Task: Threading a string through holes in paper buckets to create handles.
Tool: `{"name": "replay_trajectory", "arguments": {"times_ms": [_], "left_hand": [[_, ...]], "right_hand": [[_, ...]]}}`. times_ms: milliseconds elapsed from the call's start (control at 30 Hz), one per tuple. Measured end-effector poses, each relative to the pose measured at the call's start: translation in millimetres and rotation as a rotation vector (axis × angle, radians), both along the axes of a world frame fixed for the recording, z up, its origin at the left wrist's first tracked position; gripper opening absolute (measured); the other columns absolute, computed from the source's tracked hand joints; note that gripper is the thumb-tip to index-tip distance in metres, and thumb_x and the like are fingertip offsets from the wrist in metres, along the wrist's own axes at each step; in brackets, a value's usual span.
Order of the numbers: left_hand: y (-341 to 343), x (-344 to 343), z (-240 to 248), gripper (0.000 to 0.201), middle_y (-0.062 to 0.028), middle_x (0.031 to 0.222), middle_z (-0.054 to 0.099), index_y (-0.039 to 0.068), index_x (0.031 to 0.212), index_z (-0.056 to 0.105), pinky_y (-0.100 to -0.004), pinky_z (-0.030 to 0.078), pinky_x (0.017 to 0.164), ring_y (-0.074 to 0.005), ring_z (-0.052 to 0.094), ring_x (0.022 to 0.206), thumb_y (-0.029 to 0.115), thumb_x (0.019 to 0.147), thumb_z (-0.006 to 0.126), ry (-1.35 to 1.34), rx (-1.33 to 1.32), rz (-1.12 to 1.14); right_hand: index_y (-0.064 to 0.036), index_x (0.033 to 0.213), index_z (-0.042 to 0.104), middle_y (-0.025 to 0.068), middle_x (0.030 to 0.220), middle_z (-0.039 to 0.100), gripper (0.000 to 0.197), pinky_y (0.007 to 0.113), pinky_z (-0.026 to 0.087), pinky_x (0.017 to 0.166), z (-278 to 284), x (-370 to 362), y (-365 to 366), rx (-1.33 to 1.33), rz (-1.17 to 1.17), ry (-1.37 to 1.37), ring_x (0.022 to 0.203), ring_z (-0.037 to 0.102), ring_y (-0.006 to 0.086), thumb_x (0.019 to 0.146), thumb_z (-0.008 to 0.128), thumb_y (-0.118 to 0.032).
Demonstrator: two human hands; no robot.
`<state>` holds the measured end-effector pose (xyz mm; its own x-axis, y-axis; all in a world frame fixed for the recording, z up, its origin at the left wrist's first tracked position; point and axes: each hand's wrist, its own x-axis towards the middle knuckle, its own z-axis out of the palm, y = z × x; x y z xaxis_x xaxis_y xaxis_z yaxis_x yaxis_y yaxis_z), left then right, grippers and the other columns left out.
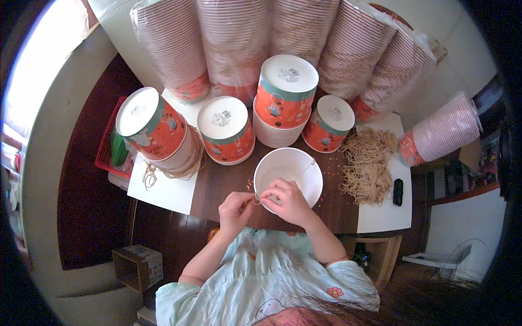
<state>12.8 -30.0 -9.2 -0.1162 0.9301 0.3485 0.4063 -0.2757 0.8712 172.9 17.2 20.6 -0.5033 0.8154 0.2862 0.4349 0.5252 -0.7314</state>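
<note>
One white paper bowl (288, 173) on the surface (228, 185) was held at its near rim by the right hand (288, 200), while a thin string, perhaps, was pinched by the left hand (235, 209) fingers; several upside-down stacks (225, 129) were done, many strings (370, 163) left.

I wear a pale mint-green short-sleeved garment (272, 271) of soft fabric, printed with small orange flowers and faint cartoon outlines. Its sleeves end at my upper arms, leaving both forearms bare. My left hand (235, 209) and right hand (287, 200) carry no rings, watch or gloves. Dark loose hair (348, 312) crosses the lower edge.
</note>
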Motion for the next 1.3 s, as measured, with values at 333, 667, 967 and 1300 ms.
{"name": "replay_trajectory", "arguments": {"times_ms": [333,667,967,1300], "left_hand": [[2.9,-0.1,-7.2,0.018,-0.0081,0.076,0.061,0.001,0.083,0.061,-0.0271,0.045,0.061,-0.0192,0.057,0.069,-0.007,0.066,0.06,-0.051,0.014,-0.078],[3.1,4.7,-1.0,0.018,-0.0078,0.078,0.061,0.002,0.084,0.062,-0.025,0.045,0.058,-0.0177,0.056,0.068,-0.003,0.067,0.063,-0.04,-0.016,-0.063],[1.2,8.6,10.2,0.017,-0.0085,0.074,0.059,0.002,0.083,0.061,-0.0284,0.045,0.056,-0.0206,0.055,0.066,-0.004,0.067,0.062,0.092,-0.064,0.017],[5.4,5.9,5.6,0.014,-0.0091,0.084,0.057,0.002,0.079,0.06,-0.0275,0.046,0.058,-0.0215,0.056,0.072,-0.002,0.067,0.064,0.219,0.138,-0.003]], "right_hand": [[-0.0088,0.073,0.063,0.0018,0.072,0.054,0.008,0.03,0.039,0.061,0.2,-0.6,1.8,0.028,-0.003,0.037,0.063,0.053,0.0178,0.069,0.067,-0.013],[-0.0073,0.074,0.062,0.003,0.072,0.054,0.008,0.031,0.04,0.059,-0.6,-0.1,2.1,-0.001,-0.005,0.068,0.063,0.054,0.0186,0.069,0.066,-0.011],[-0.0093,0.075,0.062,0.002,0.075,0.054,0.008,0.032,0.039,0.063,-3.1,-0.8,1.8,-0.03,-0.02,0.033,0.07,0.054,0.0183,0.069,0.066,-0.014],[-0.0117,0.075,0.062,0.0003,0.076,0.053,0.008,0.032,0.037,0.067,-4.5,-0.3,1.2,-0.058,-0.023,0.028,0.075,0.054,0.0169,0.069,0.066,-0.016]]}}
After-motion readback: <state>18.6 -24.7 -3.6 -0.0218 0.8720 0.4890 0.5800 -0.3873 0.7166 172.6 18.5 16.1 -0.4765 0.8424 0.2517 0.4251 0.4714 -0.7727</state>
